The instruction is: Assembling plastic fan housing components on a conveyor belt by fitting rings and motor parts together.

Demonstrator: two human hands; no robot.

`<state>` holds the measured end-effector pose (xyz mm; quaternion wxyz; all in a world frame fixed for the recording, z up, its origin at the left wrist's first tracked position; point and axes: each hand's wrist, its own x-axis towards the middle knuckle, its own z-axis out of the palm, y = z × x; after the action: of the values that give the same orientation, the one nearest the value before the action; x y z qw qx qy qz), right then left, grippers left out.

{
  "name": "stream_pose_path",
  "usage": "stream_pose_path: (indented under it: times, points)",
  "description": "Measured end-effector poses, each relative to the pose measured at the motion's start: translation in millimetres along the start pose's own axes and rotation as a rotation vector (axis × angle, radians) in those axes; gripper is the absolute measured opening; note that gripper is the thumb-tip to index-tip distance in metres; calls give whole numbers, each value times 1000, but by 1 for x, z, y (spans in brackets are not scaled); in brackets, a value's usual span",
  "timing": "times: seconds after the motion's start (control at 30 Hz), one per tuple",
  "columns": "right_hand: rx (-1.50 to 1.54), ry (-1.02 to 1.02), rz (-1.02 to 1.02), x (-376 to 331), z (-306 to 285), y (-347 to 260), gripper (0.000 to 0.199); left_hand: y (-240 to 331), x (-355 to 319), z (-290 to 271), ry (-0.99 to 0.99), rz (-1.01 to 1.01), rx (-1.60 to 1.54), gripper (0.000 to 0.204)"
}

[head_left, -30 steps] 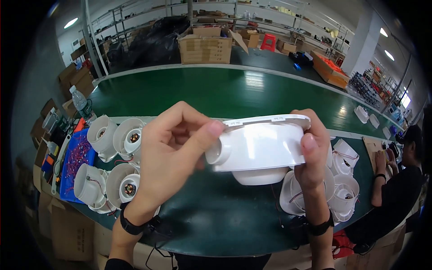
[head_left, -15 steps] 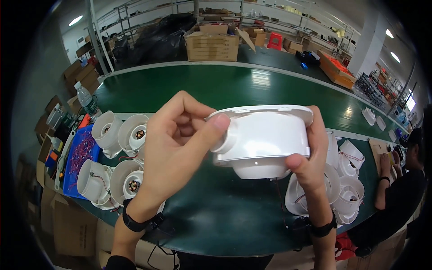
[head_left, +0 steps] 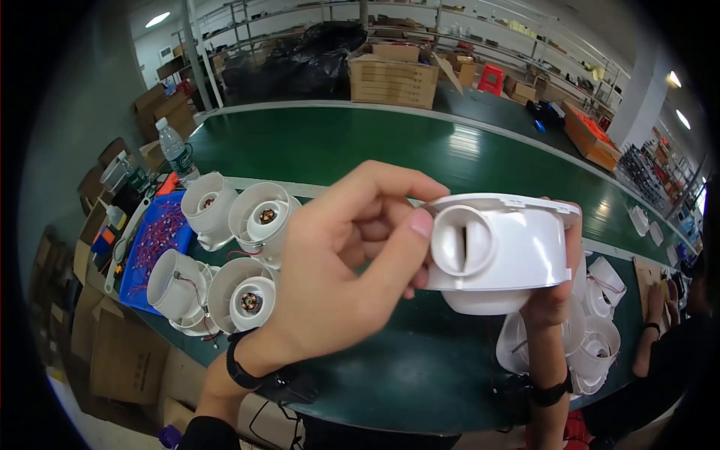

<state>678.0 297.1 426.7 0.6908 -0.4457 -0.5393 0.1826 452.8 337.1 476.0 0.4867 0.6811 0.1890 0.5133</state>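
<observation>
Both hands hold a white plastic fan housing [head_left: 504, 251] up in front of the camera, over the green conveyor belt [head_left: 390, 150]: the left hand [head_left: 341, 262] pinches its round side spout between thumb and fingertips, with the housing at that hand's three o'clock, while the right hand [head_left: 555, 292] clasps the far end from behind and below. The housing lies with its flat rim up and its long axis running from nine to three o'clock, the spout turned toward the camera. White motor housings [head_left: 236, 247] lie clustered at nine o'clock, beside a blue tray [head_left: 146, 247].
</observation>
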Motion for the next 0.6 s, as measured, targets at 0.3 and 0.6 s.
stream_pose_path:
  times: [0.3, 0.6]
  points:
    - [162, 109, 84, -3, 13, -10, 121, 5, -2, -3, -6, 190, 178, 21]
    - [-257, -92, -715, 9, -12, -3, 90, -5, 8, -18, 32, 87, 294, 15]
